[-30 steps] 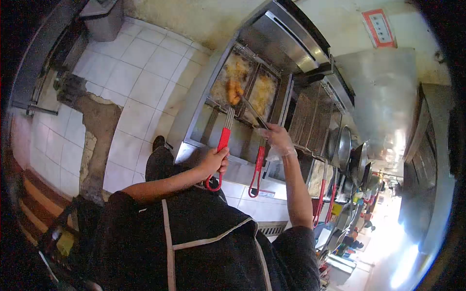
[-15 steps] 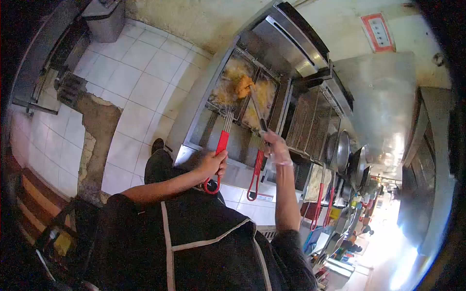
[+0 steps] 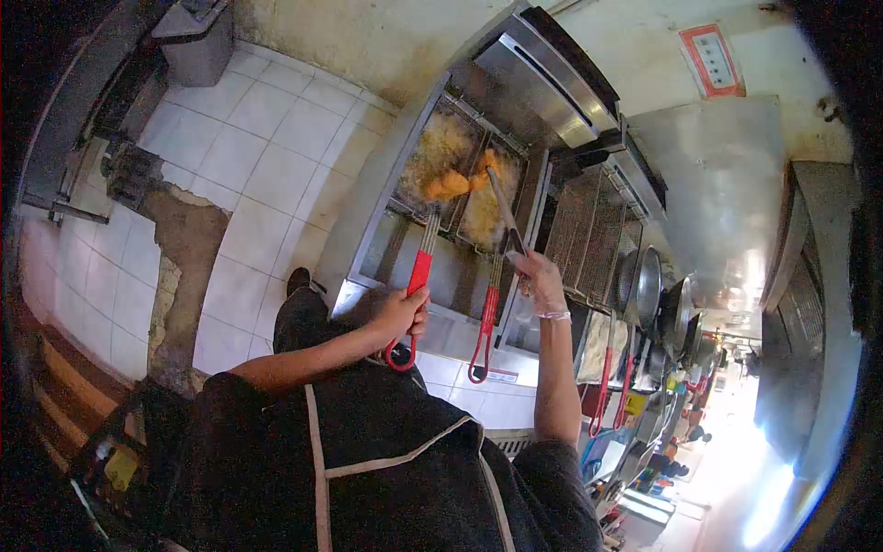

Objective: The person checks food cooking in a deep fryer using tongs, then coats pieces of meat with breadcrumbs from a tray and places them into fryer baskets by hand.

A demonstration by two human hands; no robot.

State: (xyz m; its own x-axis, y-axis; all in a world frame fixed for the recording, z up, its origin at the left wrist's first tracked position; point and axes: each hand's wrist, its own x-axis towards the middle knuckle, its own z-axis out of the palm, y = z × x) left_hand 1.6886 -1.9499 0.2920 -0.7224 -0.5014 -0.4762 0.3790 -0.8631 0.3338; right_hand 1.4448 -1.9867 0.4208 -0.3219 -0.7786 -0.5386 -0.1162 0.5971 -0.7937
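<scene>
Though patchy, white floor tiles (image 3: 267, 184) beside the fryer (image 3: 368, 207).

Uneven light, brightest at 4 o'clock, where the passage (image 3: 713, 469) washes out to white and a bluish-white streak flares beside it. Steel wall panel (image 3: 708, 184) at 2 o'clock: soft sheen, hotter toward its lower end. White floor tiles (image 3: 267, 189) at 10 o'clock: moderate, cool light, with a dull yellowish shade band nearest the fryer (image 3: 368, 198). Black apron (image 3: 395, 497) at 6 o'clock: deep and grainy (speckle creeps into the blacks). Left hand (image 3: 402, 316) reads clearly; frying oil (image 3: 437, 147) toward 12 looks soft and hazy. Wide-lens bowing bends straight lines; corners fall to black.
</scene>
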